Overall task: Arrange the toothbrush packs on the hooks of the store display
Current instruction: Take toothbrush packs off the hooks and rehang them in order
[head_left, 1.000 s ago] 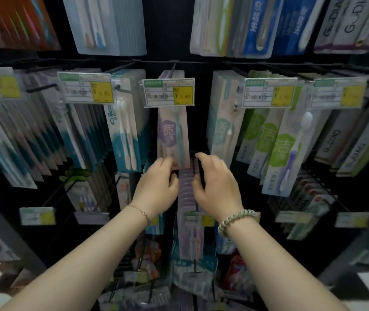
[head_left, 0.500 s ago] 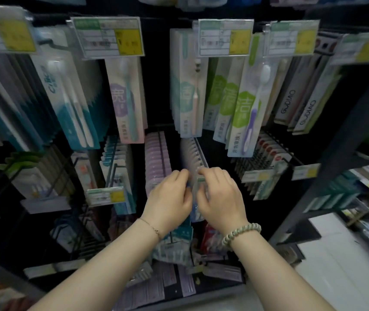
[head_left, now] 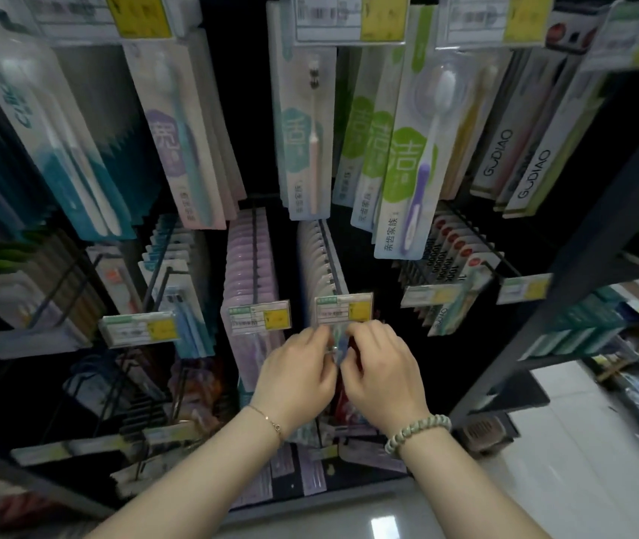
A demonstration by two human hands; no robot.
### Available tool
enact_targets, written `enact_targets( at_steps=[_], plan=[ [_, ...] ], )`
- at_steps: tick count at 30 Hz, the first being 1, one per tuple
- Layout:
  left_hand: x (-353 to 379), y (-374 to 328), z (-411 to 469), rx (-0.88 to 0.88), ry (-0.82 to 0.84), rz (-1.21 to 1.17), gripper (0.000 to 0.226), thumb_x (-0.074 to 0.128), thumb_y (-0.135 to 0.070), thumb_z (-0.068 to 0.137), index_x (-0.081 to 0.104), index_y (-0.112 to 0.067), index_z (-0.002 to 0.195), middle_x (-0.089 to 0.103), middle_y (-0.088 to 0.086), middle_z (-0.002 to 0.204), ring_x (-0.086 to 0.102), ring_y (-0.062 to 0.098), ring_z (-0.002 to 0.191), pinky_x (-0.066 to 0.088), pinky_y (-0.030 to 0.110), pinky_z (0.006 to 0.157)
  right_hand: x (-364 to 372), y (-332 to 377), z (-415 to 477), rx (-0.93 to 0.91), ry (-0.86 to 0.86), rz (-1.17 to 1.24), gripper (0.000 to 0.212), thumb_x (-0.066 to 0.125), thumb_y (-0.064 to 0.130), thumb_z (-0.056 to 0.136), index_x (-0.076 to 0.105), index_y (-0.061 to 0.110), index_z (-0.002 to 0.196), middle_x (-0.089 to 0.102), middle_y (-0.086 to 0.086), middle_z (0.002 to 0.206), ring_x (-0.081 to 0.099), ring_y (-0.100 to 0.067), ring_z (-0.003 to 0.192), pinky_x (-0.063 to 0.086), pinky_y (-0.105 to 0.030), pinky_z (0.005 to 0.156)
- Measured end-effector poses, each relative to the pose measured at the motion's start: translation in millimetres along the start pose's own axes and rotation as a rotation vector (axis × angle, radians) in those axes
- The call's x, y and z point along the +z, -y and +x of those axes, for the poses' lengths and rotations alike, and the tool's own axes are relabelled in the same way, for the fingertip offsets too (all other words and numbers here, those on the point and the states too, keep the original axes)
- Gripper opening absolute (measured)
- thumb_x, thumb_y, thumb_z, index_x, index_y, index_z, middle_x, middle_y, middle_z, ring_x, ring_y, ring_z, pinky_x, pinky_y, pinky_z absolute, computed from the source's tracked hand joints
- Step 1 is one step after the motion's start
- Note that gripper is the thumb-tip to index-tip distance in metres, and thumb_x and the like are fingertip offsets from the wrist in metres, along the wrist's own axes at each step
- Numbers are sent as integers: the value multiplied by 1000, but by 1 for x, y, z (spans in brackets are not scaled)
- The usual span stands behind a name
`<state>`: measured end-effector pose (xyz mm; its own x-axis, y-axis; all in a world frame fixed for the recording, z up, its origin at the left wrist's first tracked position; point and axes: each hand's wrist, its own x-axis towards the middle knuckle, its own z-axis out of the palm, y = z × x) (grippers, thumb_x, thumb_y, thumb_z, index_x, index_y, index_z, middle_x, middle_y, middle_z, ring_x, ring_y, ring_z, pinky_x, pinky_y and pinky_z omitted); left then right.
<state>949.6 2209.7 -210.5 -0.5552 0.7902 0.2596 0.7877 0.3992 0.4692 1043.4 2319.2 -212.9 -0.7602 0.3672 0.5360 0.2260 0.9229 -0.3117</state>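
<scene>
While both wrists reach in from six o'clock, left hand (head_left: pixel 294 379) and right hand (head_left: pixel 382 377) each pinching one blurred toothbrush pack (head_left: pixel 336 344), pack at six o'clock of a price tag (head_left: pixel 343 308), lilac packs (head_left: pixel 250 262) at its nine o'clock

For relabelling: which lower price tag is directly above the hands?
The tag fronting the white packs, beside the purple row; left hand and right hand meet beneath.

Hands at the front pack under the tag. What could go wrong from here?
The left hand and right hand pinch the front pack below the price tag; an upward pull may knock the tag askew. The hands cover the pack's hanging hole, so it may miss the hook and drop.
</scene>
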Motion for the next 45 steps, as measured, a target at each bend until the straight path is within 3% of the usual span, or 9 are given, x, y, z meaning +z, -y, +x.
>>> enact_targets(
  at_steps=[6, 12, 16, 21, 25, 29, 34, 37, 45],
  plan=[
    [29, 12, 11, -224, 24, -43, 27, 49, -23, 92, 49, -17, 119, 57, 3, 113, 58, 24, 101, 49, 37, 81, 21, -29, 0, 23, 210, 28, 25, 43, 27, 83, 54, 13, 102, 55, -2, 92, 56, -25, 85, 50, -36, 71],
    [54, 13, 29, -444, -80, -273, 50, 43, -26, 100, 29, -17, 147, 38, 7, 145, 42, 23, 131, 33, 31, 110, 49, -48, 18, 294, 312, 459, 69, 45, 27, 97, 5, 22, 153, 20, -1, 157, 20, -14, 144, 21, -29, 117],
    [68, 9, 38, -470, -83, -343, 61, 44, -27, 99, 18, -17, 154, 35, 1, 151, 42, 6, 124, 30, 11, 97, 64, -49, 31, 307, 381, 686, 73, 39, 34, 99, -14, 39, 149, -8, 10, 160, -3, -2, 145, 10, -29, 120],
    [70, 0, 43, -522, -74, -444, 74, 43, -41, 87, 19, -19, 154, 39, -2, 149, 37, 7, 136, 27, 3, 97, 75, -52, 35, 339, 408, 768, 78, 36, 47, 89, -21, 52, 142, 3, 10, 161, 9, -5, 146, 16, -35, 120],
    [71, -8, 41, -589, 35, -442, 51, 31, -9, 104, 12, 15, 145, 34, 30, 146, 38, 33, 132, 36, 12, 87, 97, -51, 32, 382, 465, 799, 79, 43, 59, 89, -6, 43, 149, 0, 18, 159, 2, -9, 147, 7, -32, 119],
    [74, 13, 30, -535, -74, -463, 64, 53, -16, 95, 22, -14, 151, 47, -9, 132, 45, 2, 121, 25, -12, 80, 62, -48, 25, 323, 340, 577, 80, 57, 22, 91, 6, 26, 153, 11, 12, 157, 15, 3, 139, 15, -10, 107],
    [60, 15, 10, -491, -55, -440, 66, 53, -18, 94, 21, -17, 151, 43, -2, 145, 40, 8, 133, 33, 24, 113, 52, -38, -1, 204, 176, 332, 44, 64, 20, 82, 44, 9, 119, 50, -7, 115, 53, -26, 106, 46, -34, 87],
    [57, 23, -11, -510, -43, -386, 55, 52, -18, 97, 31, -15, 147, 44, 2, 145, 41, 13, 134, 33, 26, 112, 54, -29, -9, 97, 182, 259, 33, 66, 18, 80, 48, 12, 107, 52, -5, 100, 55, -27, 91, 49, -36, 73],
    [17, 53, -60, -539, -89, -154, 32, 49, -21, 96, 52, -20, 128, 56, -1, 125, 51, 14, 117, 44, 31, 99, 73, 22, -2, -140, 304, 261, 30, 53, 24, 79, 60, 12, 106, 59, -5, 97, 58, -27, 91, 52, -39, 74]
  ],
)
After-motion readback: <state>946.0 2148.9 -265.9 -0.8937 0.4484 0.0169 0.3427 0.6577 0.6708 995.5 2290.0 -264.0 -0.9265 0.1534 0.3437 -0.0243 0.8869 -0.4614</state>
